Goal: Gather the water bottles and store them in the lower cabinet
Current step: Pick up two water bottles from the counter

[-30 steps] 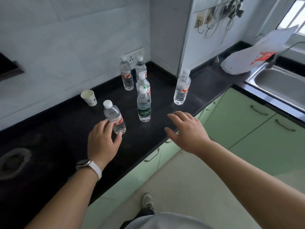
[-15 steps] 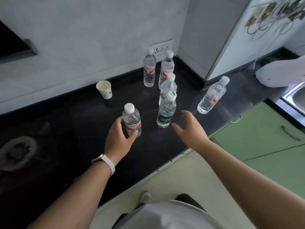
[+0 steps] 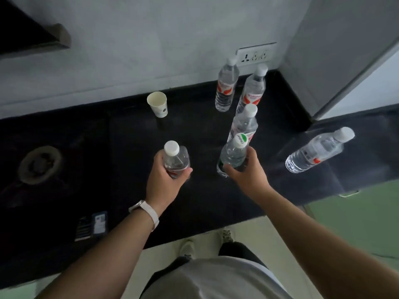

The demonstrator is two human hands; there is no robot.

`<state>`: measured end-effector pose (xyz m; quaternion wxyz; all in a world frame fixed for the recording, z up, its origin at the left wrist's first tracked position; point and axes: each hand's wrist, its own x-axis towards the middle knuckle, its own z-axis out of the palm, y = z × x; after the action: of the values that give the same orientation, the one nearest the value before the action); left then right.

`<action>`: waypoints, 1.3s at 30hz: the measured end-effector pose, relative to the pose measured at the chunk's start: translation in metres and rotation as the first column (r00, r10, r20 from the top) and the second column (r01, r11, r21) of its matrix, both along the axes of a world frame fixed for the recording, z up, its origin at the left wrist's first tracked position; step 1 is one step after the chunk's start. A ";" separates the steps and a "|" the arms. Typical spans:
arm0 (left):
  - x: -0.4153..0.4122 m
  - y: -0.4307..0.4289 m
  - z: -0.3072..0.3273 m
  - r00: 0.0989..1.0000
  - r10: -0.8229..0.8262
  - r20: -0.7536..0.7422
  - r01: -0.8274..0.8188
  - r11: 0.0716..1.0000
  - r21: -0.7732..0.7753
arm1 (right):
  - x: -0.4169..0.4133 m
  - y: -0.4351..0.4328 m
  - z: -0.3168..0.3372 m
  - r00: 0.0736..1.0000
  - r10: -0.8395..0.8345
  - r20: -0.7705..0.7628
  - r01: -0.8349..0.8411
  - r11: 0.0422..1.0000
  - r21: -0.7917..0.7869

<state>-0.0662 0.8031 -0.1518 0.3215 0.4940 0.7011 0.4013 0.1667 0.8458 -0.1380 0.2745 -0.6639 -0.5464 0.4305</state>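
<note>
The left hand (image 3: pixel 165 182) gripped a white-capped bottle (image 3: pixel 175 159) on the black counter (image 3: pixel 108 147). The right hand (image 3: pixel 248 171) clasped the green-capped bottle (image 3: pixel 233 153) just beside it. Beyond that grip stood three more bottles (image 3: pixel 225 88); another (image 3: pixel 317 151) stood to its right.

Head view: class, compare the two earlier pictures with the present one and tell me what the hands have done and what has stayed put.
Both hands reached forward and closed on bottles: the left hand now grips the white-capped bottle, the right hand the green-labelled bottle. Both were empty a second ago. The other four bottles and the paper cup stand where they were on the black counter.
</note>
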 end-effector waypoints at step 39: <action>0.024 -0.237 0.050 0.598 0.800 0.055 -0.801 0.598 0.010 | -0.093 -0.084 0.032 0.520 0.854 0.019 -0.839 0.506 0.203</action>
<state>-0.0420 0.5663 -0.1013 0.1151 0.1239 0.8340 0.5252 0.0737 0.7615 -0.1058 0.1124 -0.2650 -0.8266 0.4837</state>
